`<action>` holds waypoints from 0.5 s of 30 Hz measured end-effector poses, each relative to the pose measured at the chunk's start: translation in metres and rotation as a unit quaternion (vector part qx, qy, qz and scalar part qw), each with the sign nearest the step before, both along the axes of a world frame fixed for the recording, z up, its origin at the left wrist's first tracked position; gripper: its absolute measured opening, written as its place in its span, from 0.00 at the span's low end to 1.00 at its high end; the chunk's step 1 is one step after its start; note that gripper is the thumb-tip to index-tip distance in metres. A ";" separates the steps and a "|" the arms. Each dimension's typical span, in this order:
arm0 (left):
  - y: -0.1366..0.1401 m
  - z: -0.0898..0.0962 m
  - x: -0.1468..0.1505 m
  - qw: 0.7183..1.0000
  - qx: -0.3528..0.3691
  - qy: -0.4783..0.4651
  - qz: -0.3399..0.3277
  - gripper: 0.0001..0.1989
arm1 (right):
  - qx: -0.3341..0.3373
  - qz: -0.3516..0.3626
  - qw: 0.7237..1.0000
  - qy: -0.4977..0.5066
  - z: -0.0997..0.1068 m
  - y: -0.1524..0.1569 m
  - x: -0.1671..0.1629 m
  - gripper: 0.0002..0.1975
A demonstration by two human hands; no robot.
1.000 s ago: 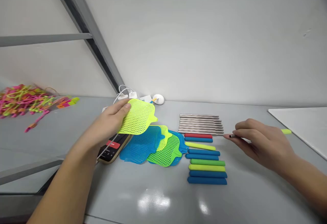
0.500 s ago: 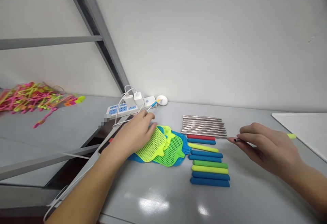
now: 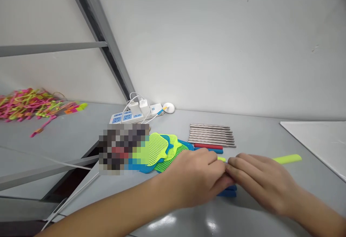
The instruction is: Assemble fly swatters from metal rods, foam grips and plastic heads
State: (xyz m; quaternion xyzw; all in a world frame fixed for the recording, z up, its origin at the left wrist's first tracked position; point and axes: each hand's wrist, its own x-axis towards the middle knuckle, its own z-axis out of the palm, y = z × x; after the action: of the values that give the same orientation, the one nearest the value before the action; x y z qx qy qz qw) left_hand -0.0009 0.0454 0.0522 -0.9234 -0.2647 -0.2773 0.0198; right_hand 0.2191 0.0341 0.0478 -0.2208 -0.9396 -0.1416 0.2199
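My right hand is closed around a thin rod whose yellow-green handle sticks out behind the hand. My left hand is closed too, its fingertips meeting those of the right hand; what they pinch is hidden. Behind and left of my left hand lie perforated fly swatter heads in yellow, green and blue, overlapping in a pile. Beneath and beyond the hands are loose handle tubes, among them a red tube and a blue tube, mostly covered. Several metal rods lie side by side at the back.
A white power strip with plugged-in chargers and a round white device stand by the wall. At the right lies a white board. Pink and yellow strips are heaped on the left surface, beyond a grey metal frame.
My left hand has left the swatter heads and come right to meet my right hand. My right hand has moved slightly left and nearer with the rod. More of the yellow-green handle shows.
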 end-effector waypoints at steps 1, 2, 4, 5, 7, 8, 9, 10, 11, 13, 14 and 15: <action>0.000 -0.003 0.003 1.000 0.023 -0.008 -0.002 0.18 | -0.015 -0.005 1.000 0.002 0.001 -0.003 -0.003 0.15; 0.000 -0.006 0.004 0.999 0.042 -0.019 -0.002 0.18 | -0.024 -0.014 1.000 0.000 0.001 -0.005 -0.005 0.16; 0.001 -0.010 0.002 0.998 0.062 -0.033 0.002 0.19 | -0.020 -0.037 0.999 -0.004 0.002 -0.003 -0.006 0.14; 0.003 -0.011 -0.002 0.997 0.062 -0.033 0.008 0.19 | -0.005 -0.050 0.999 -0.003 0.002 0.000 -0.005 0.12; 0.008 -0.009 -0.012 0.997 0.061 -0.027 0.027 0.19 | 0.041 -0.077 0.996 0.003 0.003 0.010 0.002 0.07; 0.012 -0.006 -0.018 0.997 0.064 -0.022 0.038 0.19 | 0.060 -0.090 0.994 0.008 0.003 0.016 0.007 0.07; 0.016 -0.003 -0.024 0.996 0.068 -0.017 0.048 0.18 | 0.070 -0.101 0.992 0.014 0.003 0.021 0.012 0.07; 0.019 0.001 -0.030 0.996 0.071 -0.012 0.058 0.17 | 0.071 -0.110 0.991 0.018 0.003 0.026 0.016 0.07; 0.023 0.003 -0.035 0.995 0.075 -0.008 0.065 0.16 | 0.068 -0.116 0.991 0.021 0.003 0.030 0.020 0.06; 0.029 0.006 -0.041 0.995 0.076 -0.004 0.069 0.15 | 0.068 -0.121 0.990 0.022 0.003 0.033 0.023 0.06; 0.030 0.006 -0.042 0.995 0.073 -0.004 0.069 0.15 | 0.071 -0.119 0.990 0.020 0.003 0.033 0.024 0.06; 0.031 0.005 -0.043 0.995 0.069 -0.006 0.065 0.15 | 0.074 -0.116 0.990 0.019 0.003 0.031 0.023 0.05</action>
State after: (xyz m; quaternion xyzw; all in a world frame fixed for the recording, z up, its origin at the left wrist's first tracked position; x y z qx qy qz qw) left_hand -0.0436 0.0759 0.0568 -0.8991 -0.3043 -0.2985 0.0999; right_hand 0.2418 0.0655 0.0507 -0.3142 -0.8903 -0.2309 0.2353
